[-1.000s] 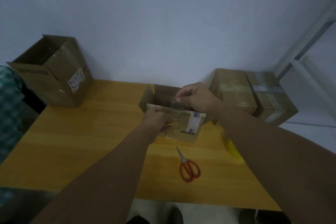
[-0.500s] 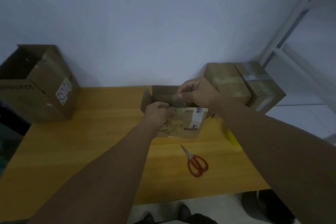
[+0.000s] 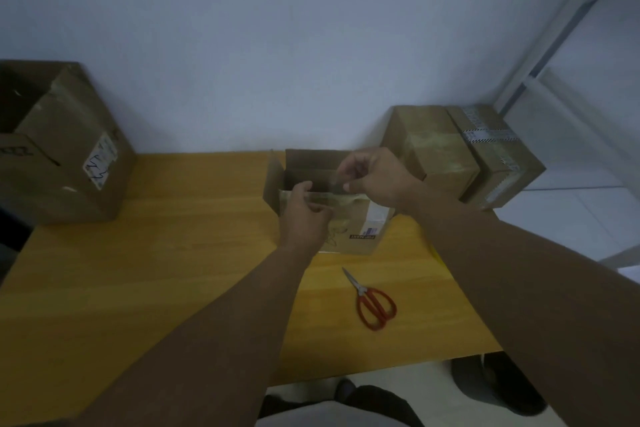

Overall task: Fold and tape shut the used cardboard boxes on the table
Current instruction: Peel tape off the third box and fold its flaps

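- Small box [image 3: 356, 222], top open, sits just behind scissors [image 3: 375, 303].
- Left hand [image 3: 304, 215] grips its near rim.
- Right hand [image 3: 377, 180] above it, fingertips pinched; on what, we cannot tell.

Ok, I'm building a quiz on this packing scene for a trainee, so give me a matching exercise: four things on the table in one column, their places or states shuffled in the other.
Things
1. scissors
2. big open box
3. small box
4. two taped boxes

Places or states
A. far left of the table, top open
B. back right, against the wall
C. lying flat, nearest the front edge
D. middle, left hand and right hand at its top

Pairs: 1-C, 2-A, 3-D, 4-B
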